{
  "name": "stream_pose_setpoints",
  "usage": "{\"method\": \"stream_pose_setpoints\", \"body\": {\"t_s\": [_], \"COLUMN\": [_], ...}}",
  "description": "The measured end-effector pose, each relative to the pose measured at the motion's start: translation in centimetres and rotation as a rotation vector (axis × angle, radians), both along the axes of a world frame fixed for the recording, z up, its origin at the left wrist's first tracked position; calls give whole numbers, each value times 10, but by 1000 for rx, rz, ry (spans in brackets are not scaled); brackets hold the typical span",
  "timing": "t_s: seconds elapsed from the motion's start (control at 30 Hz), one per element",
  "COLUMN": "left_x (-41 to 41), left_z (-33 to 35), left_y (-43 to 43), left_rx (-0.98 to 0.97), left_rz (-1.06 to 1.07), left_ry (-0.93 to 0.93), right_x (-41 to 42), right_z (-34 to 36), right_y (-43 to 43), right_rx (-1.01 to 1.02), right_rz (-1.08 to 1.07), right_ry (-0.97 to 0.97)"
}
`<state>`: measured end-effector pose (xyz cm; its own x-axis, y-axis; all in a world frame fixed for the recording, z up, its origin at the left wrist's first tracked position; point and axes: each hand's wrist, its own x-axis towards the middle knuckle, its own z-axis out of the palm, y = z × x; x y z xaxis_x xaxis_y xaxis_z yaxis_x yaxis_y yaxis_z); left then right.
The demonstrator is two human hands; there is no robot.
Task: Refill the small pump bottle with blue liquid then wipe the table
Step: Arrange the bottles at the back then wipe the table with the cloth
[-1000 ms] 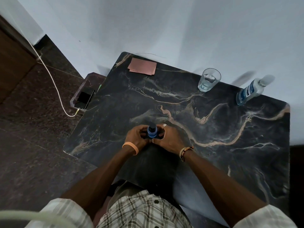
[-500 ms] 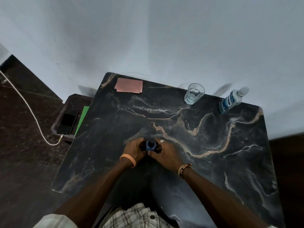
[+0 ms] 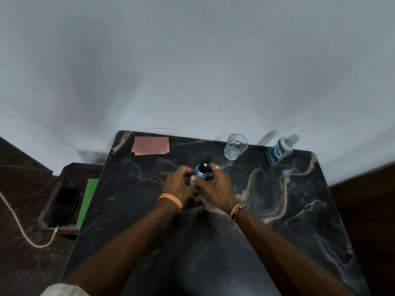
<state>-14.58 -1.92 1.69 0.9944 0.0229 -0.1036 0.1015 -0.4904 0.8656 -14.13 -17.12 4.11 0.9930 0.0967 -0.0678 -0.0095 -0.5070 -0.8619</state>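
Head view: your two hands meet over the middle of the counter [image 3: 288, 199], a dark slab of polished marble veined in tan and white, set against a plain pale wall [image 3: 192, 60]. Your left hand [image 3: 178, 186] and right hand [image 3: 217, 188] both grip the pump bottle [image 3: 201, 174], a small blue bottle with a black pump head. It stands upright between them, fingers curled round its lower body and a thumb laid across its front, so most of the body is hidden and you cannot tell how full it is. An orange wristband [image 3: 171, 200] circles your left wrist; a ring [image 3: 217, 167] and a woven bracelet [image 3: 239, 210] sit on your right. Beyond your hands, near the far edge, a clear glass [image 3: 235, 147] holds some water. Right of it, at the far right corner, a clear plastic mouthwash bottle [image 3: 279, 152] with a white cap holds blue liquid. A flat, folded pink cloth [image 3: 150, 145] lies at the far left corner, well apart from your hands. Left of the counter, a lower dark stand [image 3: 70, 169] carries a black phone [image 3: 64, 207] with a white cable [image 3: 19, 227] plugged in, and a green card [image 3: 87, 201] beside it.
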Motion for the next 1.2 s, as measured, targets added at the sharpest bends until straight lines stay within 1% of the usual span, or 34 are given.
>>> {"method": "stream_pose_setpoints", "body": {"t_s": [0.13,0.2,0.27,0.37,0.47,0.57,0.63,0.8,0.9,1.0,1.2], "left_x": [24,35,45,55,63,69,73,86,97,111,140], "left_z": [4,6,9,14,13,12,11,6,6,6,3], "left_y": [4,5,5,4,3,1,-2,-6,-3,0,1], "left_rx": [-40,-32,-19,46,45,14,-7,2,-18,4,-66], "left_rz": [-86,-124,-150,-174,-173,-149,-140,-71,-94,-135,-107], "left_ry": [-48,-87,-108,-126,-114,-105,-91,-68,-25,2,66], "right_x": [22,31,36,43,47,50,56,74,82,92,111], "right_z": [12,14,17,19,18,16,13,12,11,5,-12], "right_y": [-1,-3,-4,-3,-1,-1,-1,3,6,8,14], "right_rx": [21,-27,-81,-103,-55,47,36,-39,-21,-11,-45], "right_rz": [12,49,92,133,86,-41,-85,-79,-74,-84,-98], "right_ry": [-54,-82,-105,-92,-46,29,20,-27,-21,-12,23]}}
